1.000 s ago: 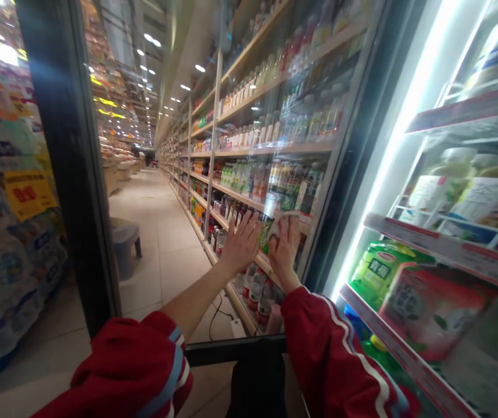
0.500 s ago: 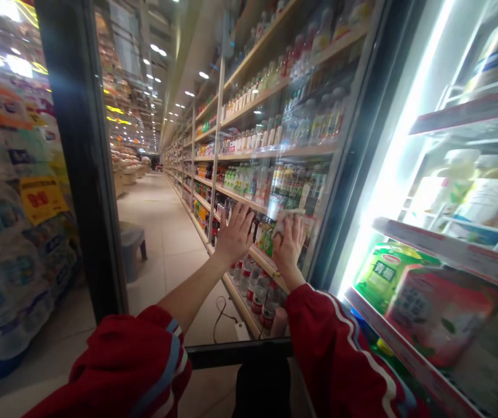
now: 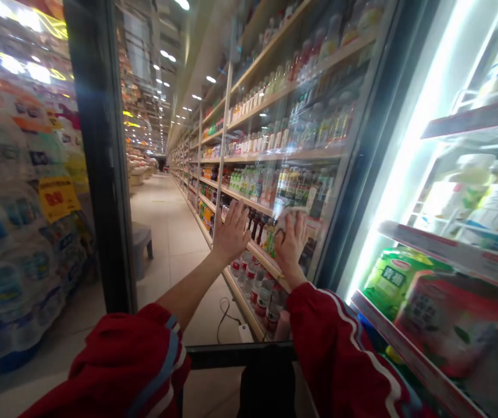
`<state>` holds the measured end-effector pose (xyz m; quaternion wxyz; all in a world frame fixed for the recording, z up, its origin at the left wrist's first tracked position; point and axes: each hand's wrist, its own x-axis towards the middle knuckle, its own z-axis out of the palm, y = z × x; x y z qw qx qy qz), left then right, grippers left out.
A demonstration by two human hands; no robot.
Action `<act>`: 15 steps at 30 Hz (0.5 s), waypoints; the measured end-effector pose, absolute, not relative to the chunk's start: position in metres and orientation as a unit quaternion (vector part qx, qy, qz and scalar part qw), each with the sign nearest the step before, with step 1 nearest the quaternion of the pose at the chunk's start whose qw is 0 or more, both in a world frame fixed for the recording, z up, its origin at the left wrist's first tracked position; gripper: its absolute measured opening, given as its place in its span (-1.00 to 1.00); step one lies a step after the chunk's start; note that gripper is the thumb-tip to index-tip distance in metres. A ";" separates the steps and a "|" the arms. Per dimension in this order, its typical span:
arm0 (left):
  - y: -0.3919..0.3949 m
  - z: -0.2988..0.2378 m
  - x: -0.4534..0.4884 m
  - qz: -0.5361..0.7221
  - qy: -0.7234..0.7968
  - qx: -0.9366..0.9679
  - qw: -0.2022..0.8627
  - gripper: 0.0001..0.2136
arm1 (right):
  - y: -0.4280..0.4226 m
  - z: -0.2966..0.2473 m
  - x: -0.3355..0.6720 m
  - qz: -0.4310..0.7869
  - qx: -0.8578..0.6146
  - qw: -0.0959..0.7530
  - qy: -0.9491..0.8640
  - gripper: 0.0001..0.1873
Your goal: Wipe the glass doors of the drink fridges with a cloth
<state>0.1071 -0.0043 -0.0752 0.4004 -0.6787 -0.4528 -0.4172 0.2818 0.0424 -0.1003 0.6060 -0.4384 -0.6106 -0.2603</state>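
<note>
Wrapped bottles (image 3: 9, 249) stand stacked at the left, with a yellow sign (image 3: 59, 199) against them. A grey stool (image 3: 141, 239) stands on the pale floor (image 3: 157, 200). Long shelves (image 3: 283, 156) carry rows of drinks (image 3: 242, 181), a white block (image 3: 245, 332) at their foot. At right, a green pack (image 3: 390, 280) sits beside a red pack (image 3: 458, 325), below pale-capped bottles (image 3: 453, 197)
</note>
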 end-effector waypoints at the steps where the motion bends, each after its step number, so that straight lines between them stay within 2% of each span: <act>1: -0.005 -0.074 0.107 -0.416 -0.453 -0.679 0.400 -0.51 | 0.042 -0.101 0.273 -0.269 -0.425 0.591 -0.630 -0.48; 6: -0.007 -0.069 0.101 -0.418 -0.459 -0.677 0.396 -0.49 | 0.038 -0.103 0.250 -0.303 -0.373 0.530 -0.699 -0.51; 12: -0.010 -0.066 0.080 -0.434 -0.480 -0.653 0.394 -0.50 | 0.039 -0.089 0.265 -0.258 -0.432 0.608 -0.615 -0.48; 15: -0.013 -0.065 0.076 -0.433 -0.483 -0.647 0.401 -0.50 | 0.037 -0.084 0.253 -0.262 -0.425 0.604 -0.622 -0.49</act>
